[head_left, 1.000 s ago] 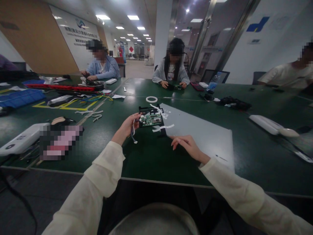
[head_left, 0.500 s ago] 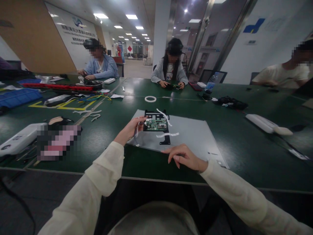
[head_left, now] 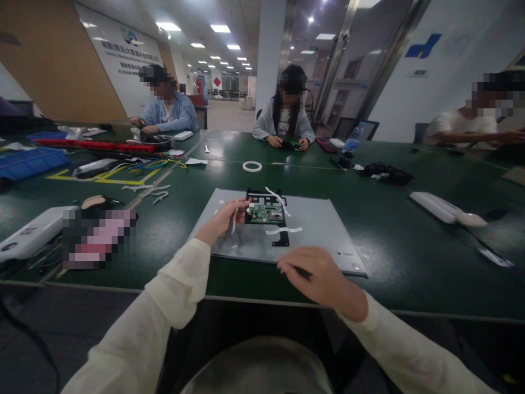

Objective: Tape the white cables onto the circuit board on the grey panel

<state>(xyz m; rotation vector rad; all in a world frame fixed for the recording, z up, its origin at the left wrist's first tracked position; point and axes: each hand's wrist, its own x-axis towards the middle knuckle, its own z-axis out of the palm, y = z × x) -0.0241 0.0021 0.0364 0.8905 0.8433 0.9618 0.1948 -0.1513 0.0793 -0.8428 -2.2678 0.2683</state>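
A grey flat panel (head_left: 315, 219) lies on the green table in front of me. Over its middle is a black metal bracket (head_left: 280, 235) carrying a green circuit board (head_left: 264, 213). My left hand (head_left: 227, 216) grips the bracket's left edge, with a few loose cables (head_left: 233, 221) by the fingers. White tape strips (head_left: 284, 231) stick to the bracket, one end hanging free. My right hand (head_left: 314, 273) is at the panel's near edge, thumb and fingers pressed together; whatever is between them, if anything, is hidden.
A roll of white tape (head_left: 252, 166) lies beyond the panel. To the left are a white device (head_left: 33, 232), a pixelated pink item (head_left: 100, 238) and a blue tray (head_left: 33, 162). Another white device (head_left: 435, 207) is at right. Several people sit around the table.
The panel has turned and shifted left beneath the bracket. My right hand has closed from extended fingers into a pinch and come nearer me. My left hand still grips the bracket, slightly further right.
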